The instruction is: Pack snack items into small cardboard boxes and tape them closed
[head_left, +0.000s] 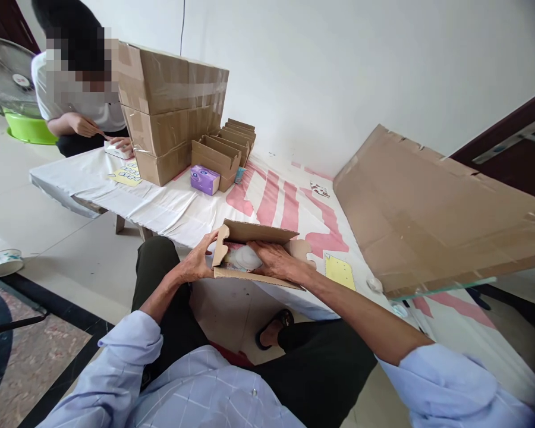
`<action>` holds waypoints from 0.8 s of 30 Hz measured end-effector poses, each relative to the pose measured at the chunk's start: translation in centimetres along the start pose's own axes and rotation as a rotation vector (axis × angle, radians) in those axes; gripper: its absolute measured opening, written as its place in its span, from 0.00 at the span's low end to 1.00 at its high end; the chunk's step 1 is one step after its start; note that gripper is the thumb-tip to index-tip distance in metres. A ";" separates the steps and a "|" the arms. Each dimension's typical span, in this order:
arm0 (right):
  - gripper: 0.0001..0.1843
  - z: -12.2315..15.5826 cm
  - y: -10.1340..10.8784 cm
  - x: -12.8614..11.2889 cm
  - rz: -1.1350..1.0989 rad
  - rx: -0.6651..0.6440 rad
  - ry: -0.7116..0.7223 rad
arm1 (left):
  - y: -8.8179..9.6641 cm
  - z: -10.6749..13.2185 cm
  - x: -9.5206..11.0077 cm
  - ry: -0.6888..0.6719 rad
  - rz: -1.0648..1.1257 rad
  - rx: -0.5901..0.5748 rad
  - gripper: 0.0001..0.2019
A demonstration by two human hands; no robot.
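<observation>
An open cardboard box (258, 276) is tilted in front of me at the table's edge, its flaps standing up. My left hand (200, 258) grips the box's left end, the thumb and fingers spread around the side. Into the box reaches my right hand (274, 260), against a whitish rounded object (246, 257). Most of that hand's fingers are hidden, so I cannot tell whether they close on the object. Below the white object some coloured printed material shows, too small to make out.
On the white cloth-covered table (160, 205) stand large taped cartons (169, 137), several open small boxes (214, 154) and a purple tissue pack (205, 180). A yellow card (339, 271) lies right, beside a leaning cardboard sheet (432, 220). Another person (84, 107) handles a small white box.
</observation>
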State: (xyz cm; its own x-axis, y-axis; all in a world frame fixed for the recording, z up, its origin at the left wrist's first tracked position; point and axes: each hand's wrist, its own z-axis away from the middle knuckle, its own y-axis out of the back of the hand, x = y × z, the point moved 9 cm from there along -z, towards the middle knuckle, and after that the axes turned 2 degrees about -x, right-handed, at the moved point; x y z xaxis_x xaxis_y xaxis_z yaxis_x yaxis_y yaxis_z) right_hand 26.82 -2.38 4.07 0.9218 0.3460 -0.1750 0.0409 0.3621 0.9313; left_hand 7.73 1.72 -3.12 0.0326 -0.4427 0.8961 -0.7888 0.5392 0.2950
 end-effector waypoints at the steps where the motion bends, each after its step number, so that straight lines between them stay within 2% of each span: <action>1: 0.36 0.2 0.2 0.0 -0.006 0.016 0.005 | 0.0 0.0 0.0 0.000 0.006 0.000 0.67; 7: 0.36 1.2 2.0 0.5 0.001 0.116 0.045 | 0.1 -0.5 -0.5 0.015 0.007 -0.002 0.65; 13: 0.37 3.8 7.3 1.5 -0.070 0.372 0.085 | 0.3 -2.0 -1.3 0.079 0.043 -0.036 0.66; 16: 0.35 5.7 10.2 2.1 -0.163 0.465 0.096 | 0.5 -3.3 -1.8 0.099 0.060 -0.051 0.67; 20: 0.34 9.5 14.2 3.8 -0.255 0.616 0.015 | 1.2 -5.7 -2.5 0.118 0.088 -0.069 0.66; 24: 0.38 14.1 16.6 6.3 -0.393 0.775 -0.088 | 2.0 -8.9 -3.6 0.115 0.141 -0.091 0.67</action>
State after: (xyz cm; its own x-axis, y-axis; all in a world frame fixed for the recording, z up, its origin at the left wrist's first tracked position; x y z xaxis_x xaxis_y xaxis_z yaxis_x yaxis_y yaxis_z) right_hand 38.71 -6.43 22.91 0.8111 0.2402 -0.5333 0.5831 -0.2606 0.7695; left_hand 11.46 10.78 -2.79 0.0001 -0.2766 0.9610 -0.7321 0.6546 0.1884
